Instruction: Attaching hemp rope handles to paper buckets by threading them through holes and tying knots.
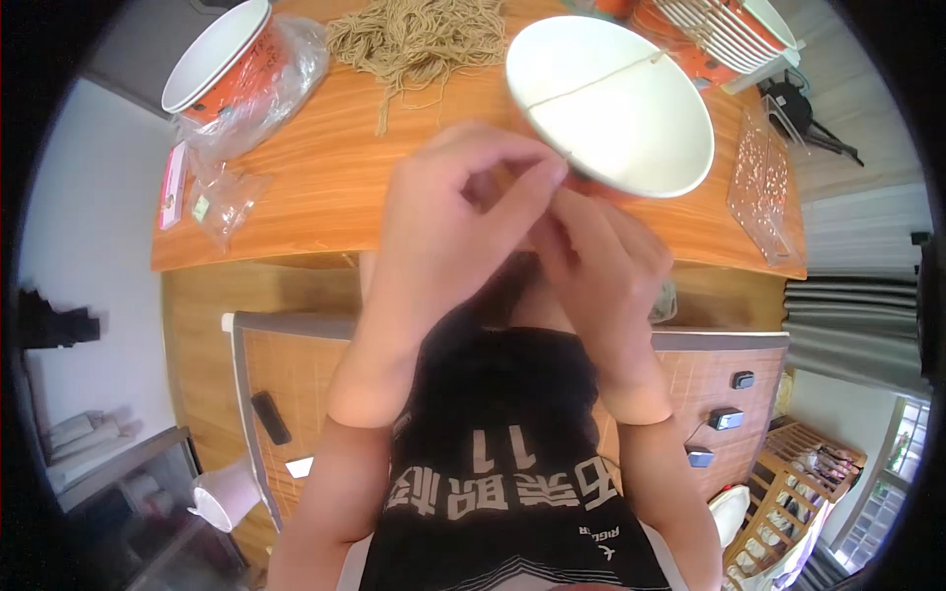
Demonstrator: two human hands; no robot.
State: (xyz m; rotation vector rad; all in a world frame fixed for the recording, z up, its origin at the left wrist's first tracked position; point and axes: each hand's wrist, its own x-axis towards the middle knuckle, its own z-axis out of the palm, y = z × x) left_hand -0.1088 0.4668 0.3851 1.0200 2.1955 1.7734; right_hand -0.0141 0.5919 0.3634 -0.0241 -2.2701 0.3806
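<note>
My left hand (458,212) and my right hand (606,241) meet at the near left rim of a large white-lined paper bucket (631,128), which is tipped so its mouth faces me. Thumb and forefinger are pinched together on both hands, side by side; what they hold is too small and hidden to make out. A thin tan cord (596,84) stretches across the bucket's mouth, from the far right rim to the left rim. Beyond my hands, a loose heap of tan cord (419,39) lies on the wooden table (325,177), with some strands trailing toward me.
At the far left, stacked orange paper buckets (232,64) sit partly in clear plastic wrap (296,69). More stacked buckets (734,39) stand at the far right. A clear patterned plastic sheet (764,187) lies by the right edge, and a crumpled clear bag (225,202) near the left edge.
</note>
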